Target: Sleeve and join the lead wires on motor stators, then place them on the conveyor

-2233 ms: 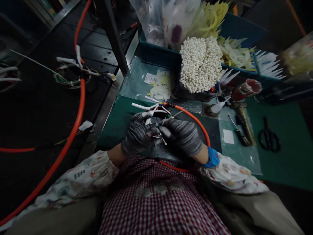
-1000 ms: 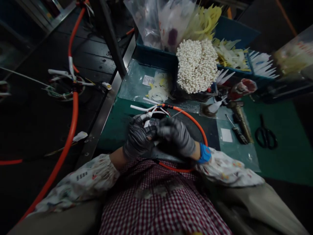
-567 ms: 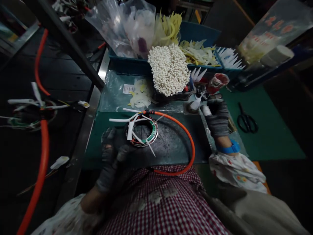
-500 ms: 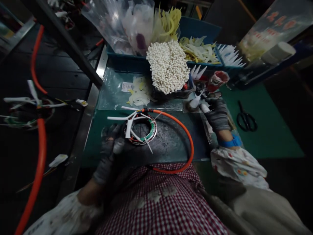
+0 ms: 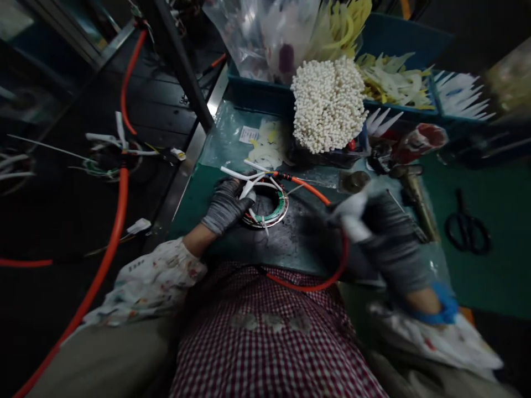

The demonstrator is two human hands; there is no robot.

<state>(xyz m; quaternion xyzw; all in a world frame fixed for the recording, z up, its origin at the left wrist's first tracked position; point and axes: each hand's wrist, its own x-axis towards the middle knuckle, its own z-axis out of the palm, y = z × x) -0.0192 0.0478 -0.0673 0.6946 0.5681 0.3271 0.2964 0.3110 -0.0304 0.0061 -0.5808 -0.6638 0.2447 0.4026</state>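
A wound stator ring (image 5: 284,213) with green insulation, white sleeved leads and a metal rim lies on the dark mat. Thumb and fingers of my gloved left hand (image 5: 228,202) close on its left side, at the white sleeves (image 5: 249,190). An orange cable (image 5: 311,190) leaves the ring at the upper right and loops down to the checked apron. My gloved right hand (image 5: 373,232), smeared by motion, is over that loop, right of the ring. A blurred white shape, apparently a small nozzle bottle (image 5: 350,207), is at its fingers.
A block of white-tipped sticks (image 5: 327,105) stands behind the mat, before blue bins of yellow strips (image 5: 398,83) and white pointed pieces (image 5: 462,94). Black scissors (image 5: 468,232) lie at the right. Another ring with an orange cable (image 5: 114,221) sits on the left.
My left hand has moved up onto the ring's leads. My right hand has come back toward the ring, and the nozzle bottle has left its spot by the jar. The view has shifted left.
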